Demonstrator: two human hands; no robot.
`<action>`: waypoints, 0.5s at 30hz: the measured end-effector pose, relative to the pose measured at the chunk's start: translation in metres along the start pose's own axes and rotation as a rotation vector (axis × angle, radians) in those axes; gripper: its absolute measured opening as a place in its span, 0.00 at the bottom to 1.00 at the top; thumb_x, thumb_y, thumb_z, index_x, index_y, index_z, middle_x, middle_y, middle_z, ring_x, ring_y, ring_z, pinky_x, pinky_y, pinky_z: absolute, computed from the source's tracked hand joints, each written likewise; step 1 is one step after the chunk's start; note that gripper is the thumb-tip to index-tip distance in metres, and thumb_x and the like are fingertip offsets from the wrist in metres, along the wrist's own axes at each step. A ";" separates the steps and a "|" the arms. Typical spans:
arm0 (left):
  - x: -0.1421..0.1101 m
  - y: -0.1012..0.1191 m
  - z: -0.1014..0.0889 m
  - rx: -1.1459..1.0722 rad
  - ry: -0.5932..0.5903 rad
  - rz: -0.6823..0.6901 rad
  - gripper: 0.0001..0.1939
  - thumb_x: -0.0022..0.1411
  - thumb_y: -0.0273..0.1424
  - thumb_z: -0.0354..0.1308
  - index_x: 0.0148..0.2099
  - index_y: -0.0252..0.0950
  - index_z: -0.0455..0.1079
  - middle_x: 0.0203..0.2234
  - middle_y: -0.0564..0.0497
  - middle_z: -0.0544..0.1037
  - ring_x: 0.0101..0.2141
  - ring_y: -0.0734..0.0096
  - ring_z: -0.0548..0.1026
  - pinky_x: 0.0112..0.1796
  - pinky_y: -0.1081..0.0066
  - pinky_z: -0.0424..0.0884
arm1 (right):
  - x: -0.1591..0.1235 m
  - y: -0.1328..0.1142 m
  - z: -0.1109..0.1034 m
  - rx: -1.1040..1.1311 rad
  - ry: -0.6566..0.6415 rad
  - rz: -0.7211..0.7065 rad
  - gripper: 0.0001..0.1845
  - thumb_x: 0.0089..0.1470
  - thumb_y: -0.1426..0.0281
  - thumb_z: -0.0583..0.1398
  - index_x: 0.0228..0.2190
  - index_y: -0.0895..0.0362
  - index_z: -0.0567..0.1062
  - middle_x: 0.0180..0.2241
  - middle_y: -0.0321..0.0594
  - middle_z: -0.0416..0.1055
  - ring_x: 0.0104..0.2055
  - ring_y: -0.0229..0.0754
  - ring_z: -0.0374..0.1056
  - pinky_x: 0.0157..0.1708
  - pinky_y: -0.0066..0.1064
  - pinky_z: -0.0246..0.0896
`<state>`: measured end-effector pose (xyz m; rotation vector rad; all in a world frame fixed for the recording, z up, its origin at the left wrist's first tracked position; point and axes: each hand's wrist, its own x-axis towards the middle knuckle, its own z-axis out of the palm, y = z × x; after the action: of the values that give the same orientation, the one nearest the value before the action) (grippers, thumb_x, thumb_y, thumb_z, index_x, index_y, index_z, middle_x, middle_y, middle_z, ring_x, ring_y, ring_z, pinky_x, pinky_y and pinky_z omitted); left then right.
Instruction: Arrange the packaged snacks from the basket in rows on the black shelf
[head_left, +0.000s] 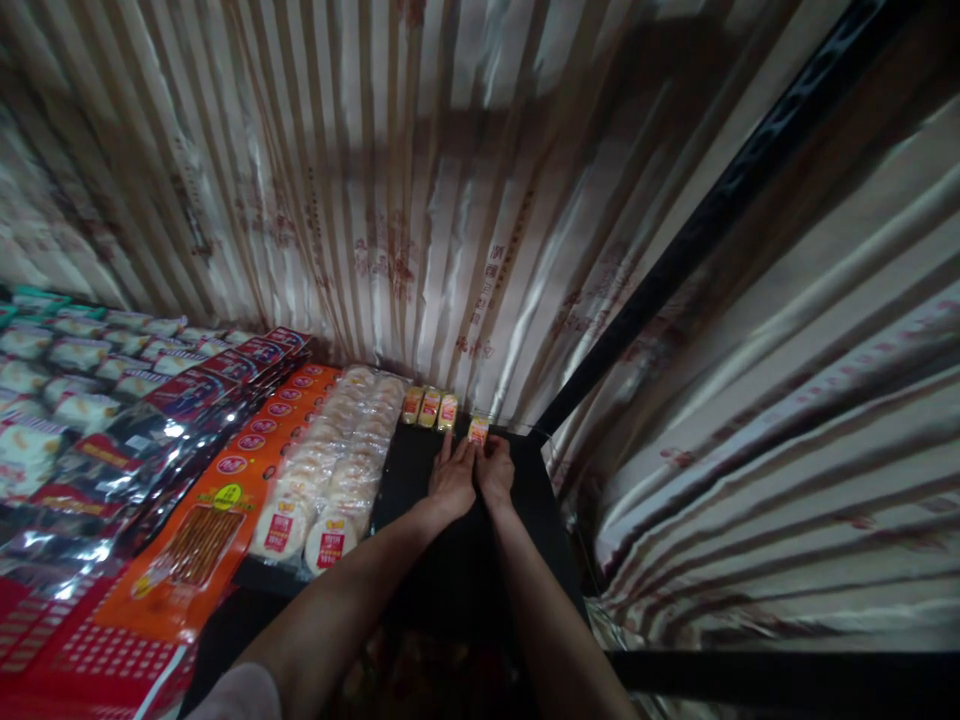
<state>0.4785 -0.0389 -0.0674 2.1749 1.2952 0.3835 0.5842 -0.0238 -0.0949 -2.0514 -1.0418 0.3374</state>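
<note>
Both my arms reach forward onto a dark shelf surface (450, 560). My left hand (451, 480) lies with its fingers stretched forward beside a small yellow and red snack packet (478, 431). My right hand (495, 468) pinches that packet at its near end by the back corner. Three similar small packets (430, 407) stand in a row just left of it against the back wall.
Left of my hands lie rows of round cracker packs (337, 470), then orange snack bags (225, 510), dark red bags (187, 400) and pale wrapped snacks (60, 370). A striped foil curtain (420, 200) hangs behind and to the right, crossed by a black frame bar (675, 270).
</note>
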 end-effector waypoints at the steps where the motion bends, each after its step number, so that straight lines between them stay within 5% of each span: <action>1: 0.003 0.000 -0.001 0.018 -0.002 0.001 0.35 0.54 0.21 0.45 0.65 0.31 0.48 0.65 0.50 0.48 0.64 0.54 0.33 0.59 0.53 0.49 | 0.004 0.000 0.003 0.005 0.013 -0.002 0.17 0.50 0.63 0.55 0.42 0.57 0.67 0.37 0.47 0.75 0.37 0.45 0.72 0.34 0.31 0.62; 15: 0.023 -0.017 -0.006 0.159 0.026 -0.050 0.34 0.56 0.23 0.45 0.65 0.28 0.47 0.65 0.44 0.47 0.64 0.58 0.36 0.59 0.61 0.49 | 0.034 -0.013 0.024 -0.026 0.026 -0.126 0.09 0.51 0.66 0.54 0.34 0.57 0.68 0.34 0.45 0.74 0.36 0.44 0.70 0.36 0.32 0.60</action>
<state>0.4748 -0.0102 -0.0745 2.2690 1.4352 0.2988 0.5851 0.0194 -0.0976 -1.9964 -1.1590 0.2334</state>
